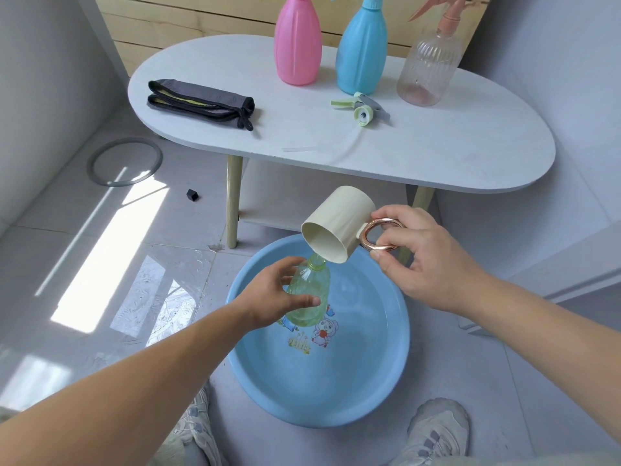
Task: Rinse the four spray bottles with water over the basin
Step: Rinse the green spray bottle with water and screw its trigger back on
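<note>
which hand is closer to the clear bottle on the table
Right. The right hand, holding the cup, is in front of the clear bottle; the left hand grips the green bottle farther left, over the basin.

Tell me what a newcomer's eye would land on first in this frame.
The eye goes to the hands over the blue basin on the floor. The right hand tips a cream cup by its ring handle at the open neck of a green bottle, which the left hand holds. Behind, a pink bottle, a blue bottle and a clear bottle stand in a row on the white table.
</note>
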`<action>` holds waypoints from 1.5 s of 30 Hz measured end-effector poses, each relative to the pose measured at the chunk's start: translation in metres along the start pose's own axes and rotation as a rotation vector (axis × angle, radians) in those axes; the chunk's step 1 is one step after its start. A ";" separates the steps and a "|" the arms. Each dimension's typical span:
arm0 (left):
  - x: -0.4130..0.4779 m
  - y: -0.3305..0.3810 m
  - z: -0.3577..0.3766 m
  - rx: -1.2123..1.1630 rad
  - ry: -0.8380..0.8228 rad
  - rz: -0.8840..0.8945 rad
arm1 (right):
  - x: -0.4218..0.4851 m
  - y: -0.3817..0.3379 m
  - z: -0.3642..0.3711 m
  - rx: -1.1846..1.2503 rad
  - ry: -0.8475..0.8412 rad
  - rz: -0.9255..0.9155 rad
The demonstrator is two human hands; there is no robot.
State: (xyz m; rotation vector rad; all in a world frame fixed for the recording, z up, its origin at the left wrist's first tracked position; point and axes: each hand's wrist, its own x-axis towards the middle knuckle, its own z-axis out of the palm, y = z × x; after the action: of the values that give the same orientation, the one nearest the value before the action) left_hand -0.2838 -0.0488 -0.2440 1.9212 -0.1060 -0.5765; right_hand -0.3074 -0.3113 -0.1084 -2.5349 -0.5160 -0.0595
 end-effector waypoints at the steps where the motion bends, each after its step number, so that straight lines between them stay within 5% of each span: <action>1: 0.000 0.000 0.000 0.000 0.000 0.000 | 0.000 0.000 0.000 -0.020 0.004 -0.019; 16: -0.002 0.002 -0.002 0.036 -0.005 -0.016 | 0.001 0.001 0.008 -0.087 0.034 -0.174; 24: -0.003 0.004 -0.002 0.017 0.092 0.008 | 0.010 -0.010 0.018 0.344 0.133 0.338; 32: -0.006 -0.002 -0.007 0.008 0.080 0.008 | 0.015 0.018 0.063 0.573 0.043 0.792; 45: -0.006 -0.009 -0.005 -0.048 0.120 0.009 | 0.000 0.060 0.143 0.120 -0.405 0.717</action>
State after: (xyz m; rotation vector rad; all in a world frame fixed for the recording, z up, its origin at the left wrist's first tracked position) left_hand -0.2881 -0.0385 -0.2489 1.9028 -0.0232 -0.4528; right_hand -0.2941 -0.2826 -0.2606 -2.4652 0.2624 0.7299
